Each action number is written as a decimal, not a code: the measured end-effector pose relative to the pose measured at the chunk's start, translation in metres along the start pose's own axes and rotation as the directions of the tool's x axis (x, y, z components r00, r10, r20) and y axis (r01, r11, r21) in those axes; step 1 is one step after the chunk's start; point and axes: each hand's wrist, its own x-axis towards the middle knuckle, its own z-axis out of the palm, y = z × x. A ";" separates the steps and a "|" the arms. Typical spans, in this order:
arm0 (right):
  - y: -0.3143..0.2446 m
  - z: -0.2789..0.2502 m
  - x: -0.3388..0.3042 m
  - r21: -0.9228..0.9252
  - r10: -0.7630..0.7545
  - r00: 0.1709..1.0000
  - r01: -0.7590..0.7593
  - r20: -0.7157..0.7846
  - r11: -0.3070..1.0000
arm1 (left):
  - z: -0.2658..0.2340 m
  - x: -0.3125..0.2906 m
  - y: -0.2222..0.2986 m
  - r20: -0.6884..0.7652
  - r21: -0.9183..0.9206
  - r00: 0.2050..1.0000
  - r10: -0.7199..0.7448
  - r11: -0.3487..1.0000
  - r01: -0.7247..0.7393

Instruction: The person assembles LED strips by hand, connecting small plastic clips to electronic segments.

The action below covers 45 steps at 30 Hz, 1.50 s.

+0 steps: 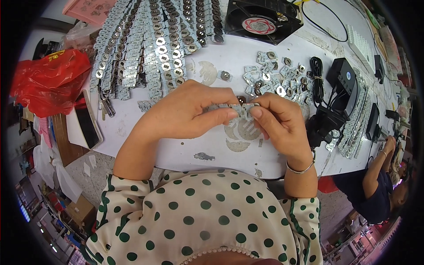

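Observation:
Between my two hands, above the white table (172, 157), is a short strip of small circuit boards (243, 111), seen nearly edge-on. My left hand (187, 108) pinches its left part between thumb and forefinger. At the other end, my right hand (282, 121) has its thumb and fingertips closed on the strip. A dark round part shows just above the fingertips. Just beyond my right hand lies a loose pile of small boards (264, 77) with round metal parts. One single board (225, 76) sits apart from that pile.
Long rows of joined boards (161, 42) cover the far left. A black fan (264, 20) stands at the back. To the right are a coiled black cable (316, 77), a black box (342, 73) and more board strips (355, 128). A phone (87, 119) and red bag (51, 81) lie left. Another person (369, 190) sits at right.

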 end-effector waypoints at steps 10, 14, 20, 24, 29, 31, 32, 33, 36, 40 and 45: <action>0.013 0.010 0.005 0.045 0.017 0.969 -0.006 -0.247 0.999 | 0.019 0.007 0.009 -0.296 0.374 0.929 0.221 0.922 -0.100; 0.008 0.010 0.010 -0.086 -0.067 0.964 0.047 -0.257 0.995 | 0.026 0.010 0.004 -0.328 0.522 0.903 0.277 0.850 -0.071; 0.017 0.002 0.004 -0.044 -0.024 0.943 0.010 -0.331 0.999 | 0.031 0.025 0.011 -0.373 0.513 0.866 0.332 0.852 -0.106; 0.016 0.007 0.011 -0.012 -0.068 0.937 0.068 -0.342 0.998 | 0.045 0.017 0.025 -0.190 0.486 0.908 0.373 0.839 -0.243; 0.010 -0.011 0.003 0.008 -0.113 0.902 0.129 -0.417 0.992 | 0.041 0.020 0.027 -0.321 0.446 0.902 0.287 0.886 -0.123; 0.010 -0.013 0.003 0.052 -0.096 0.909 0.128 -0.406 0.990 | 0.037 0.018 0.029 -0.350 0.396 0.915 0.201 0.917 -0.050; 0.010 -0.009 0.004 0.101 -0.097 0.927 0.143 -0.361 0.985 | 0.034 0.018 0.029 -0.393 0.338 0.915 0.089 0.940 0.053; 0.011 -0.004 0.004 0.151 -0.095 0.949 0.146 -0.302 0.978 | 0.034 0.018 0.031 -0.400 0.335 0.913 0.084 0.940 0.060; 0.009 -0.002 0.007 0.128 -0.127 0.946 0.172 -0.297 0.977 | 0.028 0.017 0.033 -0.422 0.448 0.872 0.250 0.893 -0.040; 0.001 -0.008 0.003 0.237 -0.010 0.910 0.119 -0.414 0.964 | 0.025 0.038 0.044 -0.388 0.490 0.847 0.363 0.860 -0.144; -0.001 -0.006 -0.002 0.259 0.052 0.919 0.056 -0.391 0.964 | 0.030 0.035 0.034 -0.375 0.578 0.833 0.407 0.805 -0.133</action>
